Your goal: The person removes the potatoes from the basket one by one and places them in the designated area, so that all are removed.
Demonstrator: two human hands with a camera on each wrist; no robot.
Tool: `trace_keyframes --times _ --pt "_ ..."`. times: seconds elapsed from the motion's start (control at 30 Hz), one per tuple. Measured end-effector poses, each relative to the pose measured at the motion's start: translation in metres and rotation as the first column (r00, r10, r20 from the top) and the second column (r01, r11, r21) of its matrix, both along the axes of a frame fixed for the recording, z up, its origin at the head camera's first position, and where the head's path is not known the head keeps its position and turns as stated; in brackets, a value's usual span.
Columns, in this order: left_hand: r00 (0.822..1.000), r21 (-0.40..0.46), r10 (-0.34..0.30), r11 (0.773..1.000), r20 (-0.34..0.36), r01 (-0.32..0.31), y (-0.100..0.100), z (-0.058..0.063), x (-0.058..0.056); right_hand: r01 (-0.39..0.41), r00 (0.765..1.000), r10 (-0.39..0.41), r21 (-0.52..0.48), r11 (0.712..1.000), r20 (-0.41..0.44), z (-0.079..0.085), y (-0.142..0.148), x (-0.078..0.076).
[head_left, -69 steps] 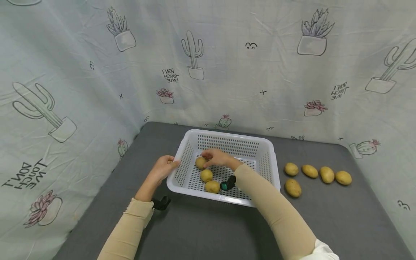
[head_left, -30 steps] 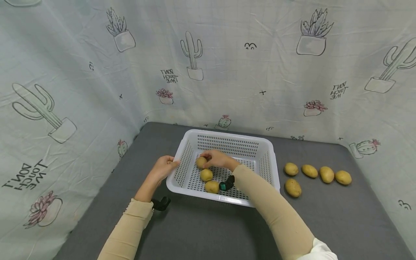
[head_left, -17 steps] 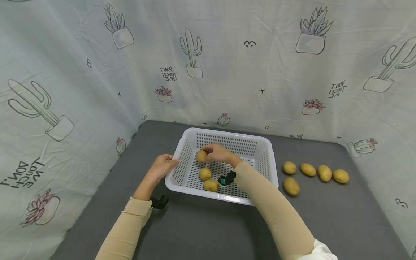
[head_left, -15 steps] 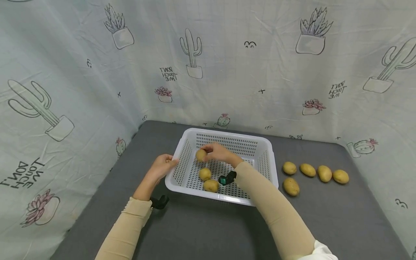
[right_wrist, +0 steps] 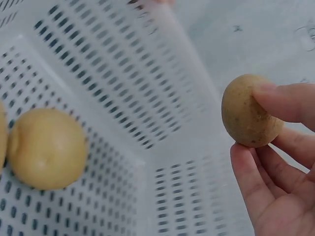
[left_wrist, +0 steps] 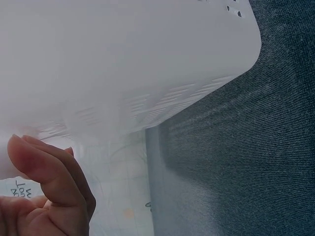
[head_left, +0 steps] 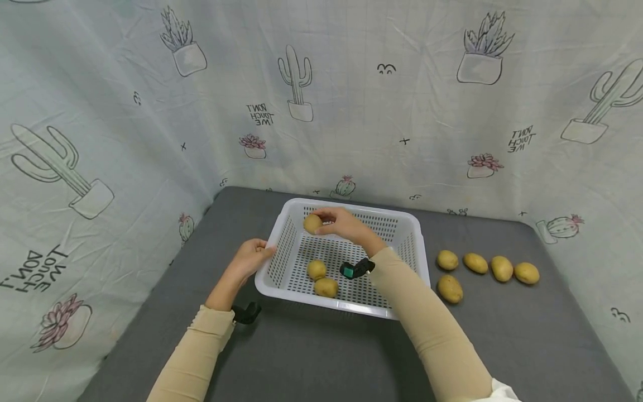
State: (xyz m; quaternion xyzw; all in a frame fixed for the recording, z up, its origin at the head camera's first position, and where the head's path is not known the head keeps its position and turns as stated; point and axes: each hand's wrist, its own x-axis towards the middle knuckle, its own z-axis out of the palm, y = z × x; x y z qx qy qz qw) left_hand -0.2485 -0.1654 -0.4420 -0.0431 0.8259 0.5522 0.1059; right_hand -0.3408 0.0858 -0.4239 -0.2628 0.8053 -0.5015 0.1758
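My right hand (head_left: 343,223) holds a yellow-brown potato (head_left: 312,224) between thumb and fingers, above the floor of a white perforated plastic basket (head_left: 341,306). In the right wrist view the held potato (right_wrist: 248,110) is level with the basket's rim, with the thumb (right_wrist: 285,101) on one side and fingertips below. My left hand (head_left: 248,259) grips the basket's left rim; the left wrist view has its curled fingers (left_wrist: 54,172) at the rim's edge. Two more potatoes, a round one (head_left: 317,269) and a longer one (head_left: 326,287), lie on the basket floor near the front left.
Several potatoes lie on the grey tabletop (head_left: 311,357) right of the basket: one (head_left: 450,288) nearest the basket's side, the others in a row behind, such as the rightmost potato (head_left: 527,273). A pale curtain (head_left: 351,111) printed with cacti stands behind and beside the table.
My right hand has taken hold of the rearmost potato in the basket and raised it off the floor toward the back. My left hand keeps its grip on the rim.
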Motion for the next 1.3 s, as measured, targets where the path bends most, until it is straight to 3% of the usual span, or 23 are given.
trace_keyframes --times 0.33,0.63,1.0,1.3 --pt "1.0 -0.003 -0.02 1.0 0.0 0.02 -0.002 0.001 -0.001 0.043 0.999 -0.045 -0.095 0.994 -0.013 0.025 0.015 0.006" --pt "1.0 -0.016 -0.011 1.0 0.001 0.011 -0.003 -0.001 -0.001 0.061 0.993 -0.069 -0.088 0.994 -0.091 0.042 0.039 0.018" --pt "1.0 -0.015 0.01 1.0 0.013 -0.01 -0.003 0.002 -0.001 0.088 0.989 -0.107 -0.175 0.981 -0.102 0.057 0.081 0.044" --pt "1.0 -0.014 0.002 1.0 0.006 -0.002 -0.001 0.001 0.0 0.118 0.975 -0.165 -0.278 0.953 -0.152 0.057 0.118 0.07"
